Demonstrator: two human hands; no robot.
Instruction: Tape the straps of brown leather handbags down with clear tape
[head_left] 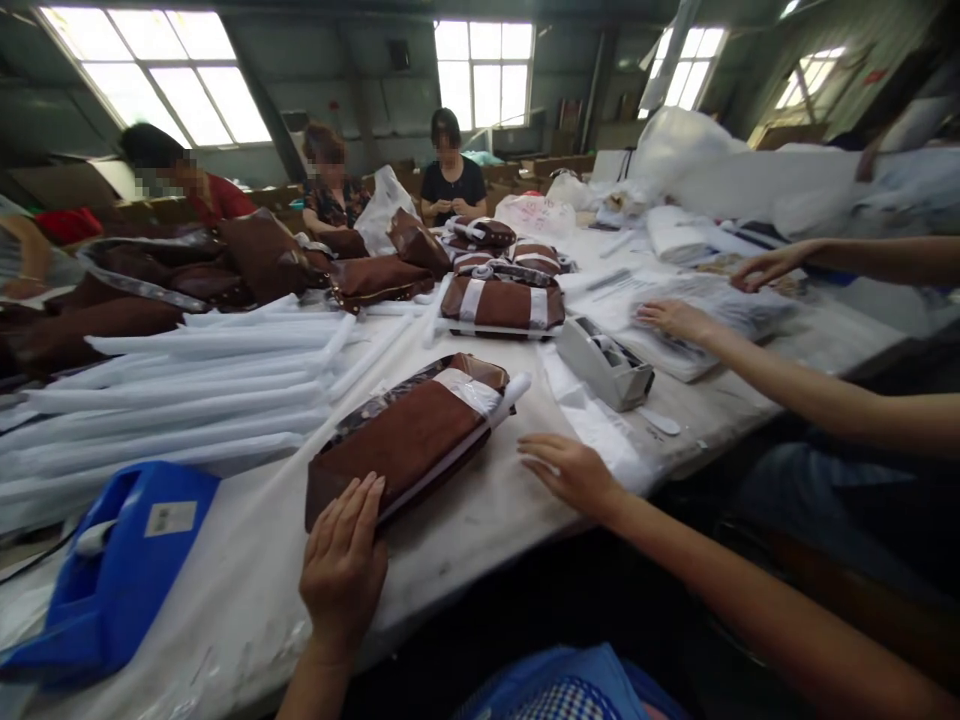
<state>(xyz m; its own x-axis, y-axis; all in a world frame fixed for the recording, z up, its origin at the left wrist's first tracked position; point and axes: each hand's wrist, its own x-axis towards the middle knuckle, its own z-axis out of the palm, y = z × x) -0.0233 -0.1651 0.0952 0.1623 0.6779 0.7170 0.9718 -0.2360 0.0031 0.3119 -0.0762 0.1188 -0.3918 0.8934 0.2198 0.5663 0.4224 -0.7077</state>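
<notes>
A brown handbag (405, 430) lies on the table in front of me. A white paper-like band wraps its far end, and a white rolled tube (461, 445) runs along its near side. My left hand (345, 555) rests on the bag's near left corner, fingers stretched out and lying on it. To the right of the bag, apart from it, my right hand (574, 475) hovers low over the table with its fingers extended. Thin white plastic sheets (592, 420) lie just beyond that hand. I cannot make out anything held in it.
Left are stacked white tubes (187, 400) and a blue tape dispenser (120, 570). A grey dispenser (607, 365) stands behind my right hand. Wrapped bags (502, 300) and loose brown bags (262, 255) lie farther back. A co-worker's hands (679, 320) touch plastic bags at right; people sit opposite.
</notes>
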